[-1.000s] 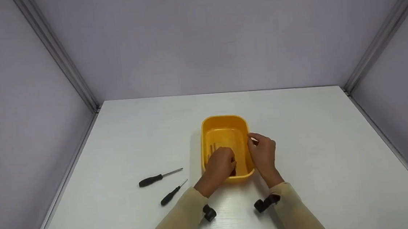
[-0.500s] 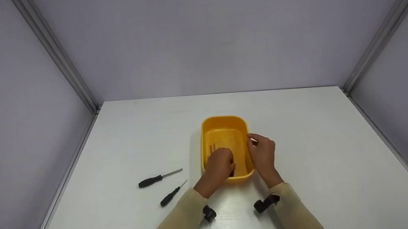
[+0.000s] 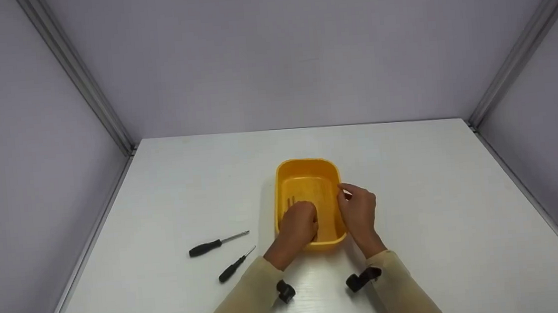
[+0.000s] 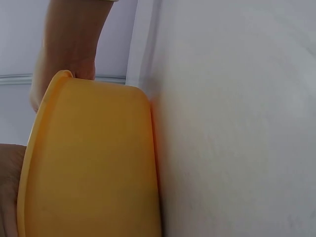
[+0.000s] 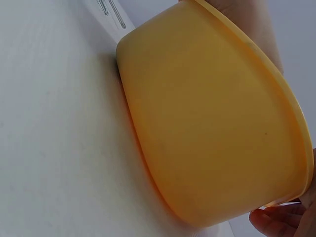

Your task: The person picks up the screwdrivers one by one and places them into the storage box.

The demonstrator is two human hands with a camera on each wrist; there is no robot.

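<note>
1. Two hands meet at the yellow tub (image 3: 307, 181) in the head view, near the table's (image 3: 438, 223) middle. The left hand (image 3: 298, 227) reaches inside, fingers curled over thin dark tools, mostly hidden. The right hand (image 3: 359, 211) pinches the tub's right rim. Two black-handled screwdrivers (image 3: 216, 243) lie toward the left edge.
2. Left wrist view: the tub's smooth outer wall (image 4: 94, 163) fills the frame; contents hidden.
3. Right wrist view: fingertips (image 5: 276, 221) are cut off under the rim.

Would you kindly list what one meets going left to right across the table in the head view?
Larger screwdriver → smaller screwdriver → left hand in the yellow tub → right hand at the tub's right rim.
</note>
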